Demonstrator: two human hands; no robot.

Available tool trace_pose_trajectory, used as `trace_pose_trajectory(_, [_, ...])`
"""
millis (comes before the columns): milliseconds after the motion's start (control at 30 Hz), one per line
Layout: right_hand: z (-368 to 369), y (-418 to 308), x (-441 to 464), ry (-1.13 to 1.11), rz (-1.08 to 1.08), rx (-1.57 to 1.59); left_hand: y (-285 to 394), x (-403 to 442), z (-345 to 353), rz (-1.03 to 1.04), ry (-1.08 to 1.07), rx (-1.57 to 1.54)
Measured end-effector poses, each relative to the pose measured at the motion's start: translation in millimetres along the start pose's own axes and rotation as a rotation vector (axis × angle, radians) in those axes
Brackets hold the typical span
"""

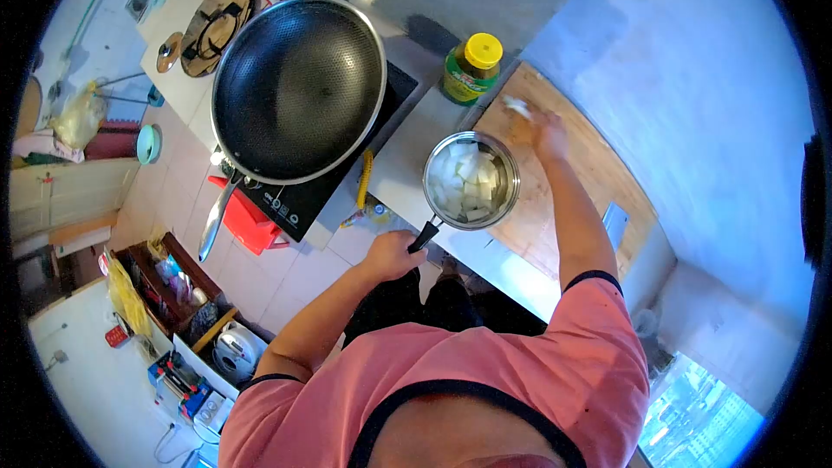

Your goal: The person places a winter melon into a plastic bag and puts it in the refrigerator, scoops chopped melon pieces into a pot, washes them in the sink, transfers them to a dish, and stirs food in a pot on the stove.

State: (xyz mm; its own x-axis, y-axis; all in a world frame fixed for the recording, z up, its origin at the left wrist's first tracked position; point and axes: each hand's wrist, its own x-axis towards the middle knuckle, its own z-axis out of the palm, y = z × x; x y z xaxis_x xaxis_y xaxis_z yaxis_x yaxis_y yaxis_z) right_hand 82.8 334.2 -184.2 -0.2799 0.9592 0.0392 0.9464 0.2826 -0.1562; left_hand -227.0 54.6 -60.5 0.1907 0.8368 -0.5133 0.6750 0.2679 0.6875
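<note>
My left hand point(392, 255) is wrapped around the black handle of a metal saucepan point(474, 225). The pan is over the counter's front edge, overlapping the cutting board in view, and holds several pale white vegetable chunks point(468, 178). Over the far part of the wooden cutting board point(530, 217), my right hand point(548, 134) has its fingers closed around a white vegetable piece point(516, 106), which shows at the fingertips. A knife point(614, 224) lies on the board's right side, its blade partly visible beside my right forearm.
A large black wok point(299, 91) sits on the induction cooker point(299, 214) to the left. Behind the saucepan stands a yellow-lidded jar point(472, 69). A red stool point(251, 221) is below the cooker, and a wall point(693, 104) borders the board on the right.
</note>
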Motion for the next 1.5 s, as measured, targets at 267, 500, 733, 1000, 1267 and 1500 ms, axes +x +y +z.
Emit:
trace_pose_trajectory(267, [-24.1, -17.7, -84.4, 0.231, 0.170, 0.351, -0.5, -11.9, 39.6, 0.035, 0.137, 0.030])
trace_pose_trajectory(500, [13.2, -79.6, -255.9, 0.078, 0.444, 0.941, 1.7, 19.8, 66.8, -0.095, 0.087, 0.015])
trace_pose_trajectory(733, [-21.0, -129.8, -298.7, -0.439, 0.362, 1.084, -6.0, 13.6, 48.9, -0.160, 0.243, -0.155])
trace_pose_trajectory(1000, [-52.8, -213.5, -322.5, -0.685, -0.043, 0.942, -144.9, -165.3, 83.6, -0.320, 0.678, -1.407])
trace_pose_trajectory(1267, [-14.4, -446.4, -343.0, -0.740, -0.284, 0.863, -308.6, -415.9, 153.7, -0.349, 1.569, -2.133])
trace_pose_trajectory(1500, [24.0, -626.2, -377.8, -0.772, -0.421, 0.826, -373.2, -588.5, 126.3, -0.319, 1.970, -1.959])
